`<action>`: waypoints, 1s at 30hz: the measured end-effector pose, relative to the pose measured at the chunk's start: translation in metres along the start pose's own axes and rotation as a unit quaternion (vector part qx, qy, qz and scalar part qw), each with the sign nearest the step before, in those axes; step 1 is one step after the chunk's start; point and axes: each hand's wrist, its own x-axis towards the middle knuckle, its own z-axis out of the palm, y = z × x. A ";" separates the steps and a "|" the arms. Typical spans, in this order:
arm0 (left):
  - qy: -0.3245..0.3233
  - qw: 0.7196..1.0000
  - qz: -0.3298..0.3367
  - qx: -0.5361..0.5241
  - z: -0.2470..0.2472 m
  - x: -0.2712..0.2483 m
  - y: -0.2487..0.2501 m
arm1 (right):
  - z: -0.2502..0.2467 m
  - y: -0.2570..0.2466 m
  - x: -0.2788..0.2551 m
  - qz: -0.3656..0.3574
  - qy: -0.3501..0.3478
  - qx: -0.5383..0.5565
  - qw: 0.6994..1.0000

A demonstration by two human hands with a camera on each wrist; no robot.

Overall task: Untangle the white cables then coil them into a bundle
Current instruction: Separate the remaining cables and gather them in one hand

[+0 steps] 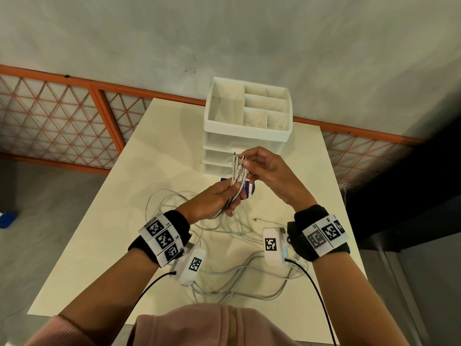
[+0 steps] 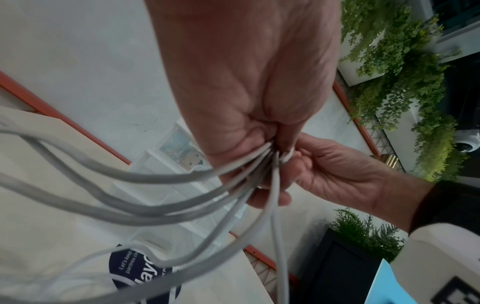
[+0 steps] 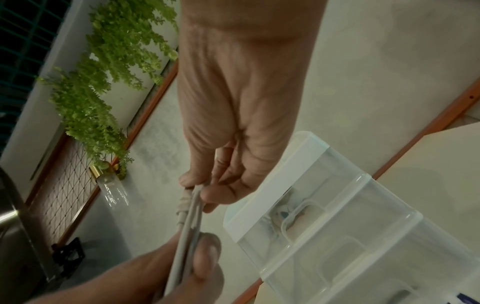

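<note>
Left hand (image 1: 214, 199) grips white cables (image 1: 235, 182) gathered in bunch above surface (image 1: 159, 136); right hand (image 1: 264, 168) pinches connector ends (image 1: 238, 161), seemingly evening them; slack loops trail on surface, probably untangled; next: hold ends aligned, wind slack into coil.

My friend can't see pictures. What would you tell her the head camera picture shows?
Two hands hold a bunch of white cables up over a pale table: the left hand grips the bunch and the right hand pinches the plug ends. The rest of the cables lie in loose loops on the table, with a white drawer organizer behind.
</note>
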 end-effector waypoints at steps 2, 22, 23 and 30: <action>-0.006 1.000 -0.003 0.009 0.000 0.001 -0.001 | -0.003 -0.002 0.001 0.001 -0.016 -0.020 1.000; 0.078 0.995 0.054 0.043 0.008 0.000 0.001 | -0.003 0.000 0.004 -0.020 -0.004 -0.040 0.999; 0.088 0.993 0.060 0.050 0.007 0.001 -0.001 | -0.002 0.000 0.004 -0.018 0.002 -0.041 0.999; 0.105 0.990 0.079 0.042 0.011 0.004 -0.008 | 0.004 0.000 0.003 -0.025 0.013 -0.023 0.999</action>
